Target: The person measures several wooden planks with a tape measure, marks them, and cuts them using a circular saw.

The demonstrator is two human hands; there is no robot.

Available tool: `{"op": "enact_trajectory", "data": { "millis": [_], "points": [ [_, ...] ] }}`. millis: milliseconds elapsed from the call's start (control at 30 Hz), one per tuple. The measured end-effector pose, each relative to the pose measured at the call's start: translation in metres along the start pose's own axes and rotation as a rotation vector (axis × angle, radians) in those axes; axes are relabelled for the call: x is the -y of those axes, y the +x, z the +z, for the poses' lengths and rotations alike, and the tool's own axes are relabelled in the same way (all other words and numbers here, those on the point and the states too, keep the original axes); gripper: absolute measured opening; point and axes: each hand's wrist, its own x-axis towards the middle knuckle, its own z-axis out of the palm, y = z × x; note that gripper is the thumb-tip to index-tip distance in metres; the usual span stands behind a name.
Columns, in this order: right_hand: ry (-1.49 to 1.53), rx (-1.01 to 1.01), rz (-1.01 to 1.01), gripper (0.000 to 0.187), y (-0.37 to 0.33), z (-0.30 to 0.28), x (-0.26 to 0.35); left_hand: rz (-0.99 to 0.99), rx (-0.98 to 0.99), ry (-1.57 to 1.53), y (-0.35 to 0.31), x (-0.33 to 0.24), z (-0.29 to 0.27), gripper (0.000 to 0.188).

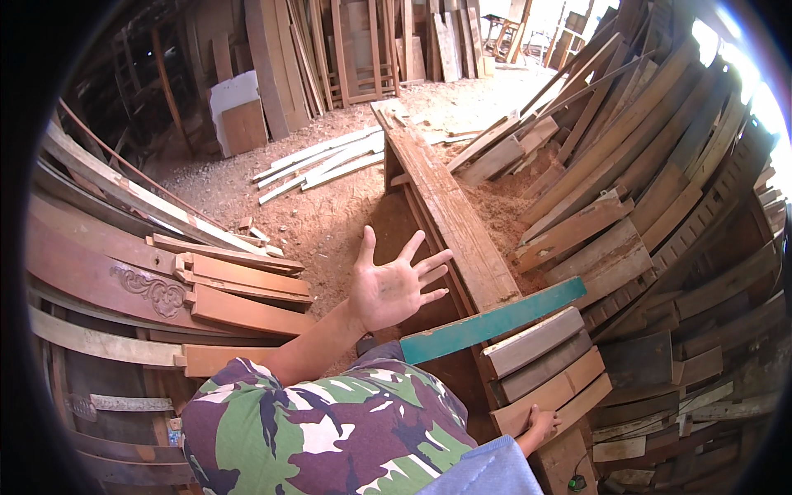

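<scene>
My left hand (392, 289) is raised in the middle of the view, palm up, its fingers spread and nothing in it. Beyond it runs a long, worn wooden workbench (458, 214). A teal-painted board (495, 320) lies across the bench's near part, just right of that hand. Several short boards lie side by side nearer me, one a grey board (532, 342) and one a light brown board (553, 384). My right hand (542, 426) is at the lower right, its fingers bent on the edge of the light brown board; blue-grey cloth hides part of that arm.
Stacked timber (239, 293) stands to the left, including a carved reddish panel (107, 276). Leaning planks (652, 140) crowd the right side. White strips (330, 161) lie on the sawdust-covered floor beyond. Upright boards and frames (363, 58) line the back.
</scene>
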Motion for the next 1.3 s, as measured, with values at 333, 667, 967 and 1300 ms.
{"op": "enact_trajectory", "data": {
  "millis": [333, 667, 967, 1300],
  "points": [
    [0.003, -0.003, 0.005, 0.105, -0.002, -0.002, 0.001, 0.019, -0.003, 0.021, 0.0, -0.003, -0.001, 0.122],
    [-0.007, -0.008, -0.027, 0.103, 0.001, 0.0, -0.002, 0.014, 0.023, 0.0, 0.004, -0.002, -0.001, 0.121],
    [-0.058, -0.016, -0.067, 0.105, 0.013, 0.009, -0.006, 0.024, 0.067, -0.003, 0.007, 0.0, 0.001, 0.116],
    [-0.035, -0.045, -0.056, 0.104, 0.007, 0.007, -0.005, 0.028, 0.081, -0.065, 0.006, 0.0, 0.002, 0.109]
  ]
}}
